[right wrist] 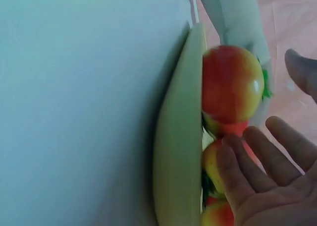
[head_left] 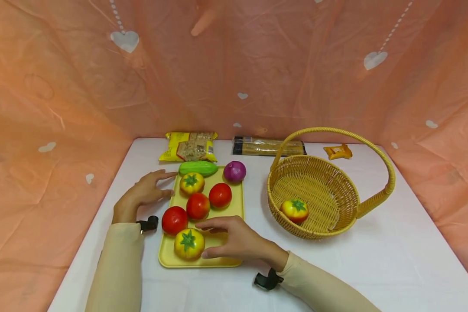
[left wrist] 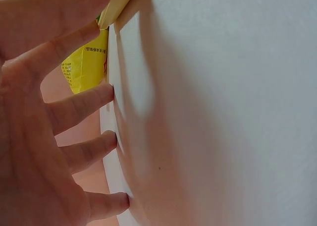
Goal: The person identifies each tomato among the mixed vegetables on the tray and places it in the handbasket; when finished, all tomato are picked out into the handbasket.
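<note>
The front tomato (head_left: 189,245) is yellow-red, the tray (head_left: 235,207) yellow, the curtain (head_left: 320,78) heart-patterned.

The person's left hand (head_left: 146,190) extends spread, nearly straight fingers (left wrist: 81,108), thumb (head_left: 165,193) apart, its sleeved left forearm (head_left: 121,262) running behind it toward the body. The right hand (head_left: 239,238), nearer the body, points leftward, thumb and fingers parted; the right forearm (head_left: 321,284) slants back to its right.
</note>
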Demonstrator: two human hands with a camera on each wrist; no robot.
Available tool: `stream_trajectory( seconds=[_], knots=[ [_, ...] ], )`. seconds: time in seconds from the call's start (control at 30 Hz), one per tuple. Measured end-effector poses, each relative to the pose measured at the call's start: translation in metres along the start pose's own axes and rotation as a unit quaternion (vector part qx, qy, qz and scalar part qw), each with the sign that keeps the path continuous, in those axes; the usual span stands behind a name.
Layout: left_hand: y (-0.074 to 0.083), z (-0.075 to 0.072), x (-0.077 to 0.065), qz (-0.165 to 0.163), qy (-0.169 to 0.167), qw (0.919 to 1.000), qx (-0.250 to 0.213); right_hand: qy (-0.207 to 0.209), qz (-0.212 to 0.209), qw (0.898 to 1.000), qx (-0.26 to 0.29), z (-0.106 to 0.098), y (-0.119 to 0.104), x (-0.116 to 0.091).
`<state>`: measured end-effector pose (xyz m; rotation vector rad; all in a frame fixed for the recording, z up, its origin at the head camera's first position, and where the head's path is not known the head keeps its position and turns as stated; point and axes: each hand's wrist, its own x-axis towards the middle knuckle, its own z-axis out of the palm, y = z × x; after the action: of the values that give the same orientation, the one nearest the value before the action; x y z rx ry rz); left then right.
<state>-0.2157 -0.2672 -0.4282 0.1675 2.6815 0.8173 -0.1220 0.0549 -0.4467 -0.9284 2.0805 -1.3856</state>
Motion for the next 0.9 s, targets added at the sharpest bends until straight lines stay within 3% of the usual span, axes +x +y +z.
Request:
stream_trajectory(
  seconds=[0.5, 0.73, 0.9],
  knots=[
    [0.000, -0.001, -0.001, -0.005, -0.004, 0.9998, -0.021, -0.003, -0.021, 0.998, -0.055, 0.022, 0.003, 0.022],
    [0.000, 0.000, -0.001, 0.003, -0.001, 0.9998, -0.018, -0.004, -0.037, 0.996, -0.076, 0.021, 0.000, 0.019],
    [0.000, 0.001, -0.001, 0.021, 0.007, 0.9996, -0.017, -0.010, -0.039, 0.998, -0.050, 0.009, -0.003, 0.006]
  ],
)
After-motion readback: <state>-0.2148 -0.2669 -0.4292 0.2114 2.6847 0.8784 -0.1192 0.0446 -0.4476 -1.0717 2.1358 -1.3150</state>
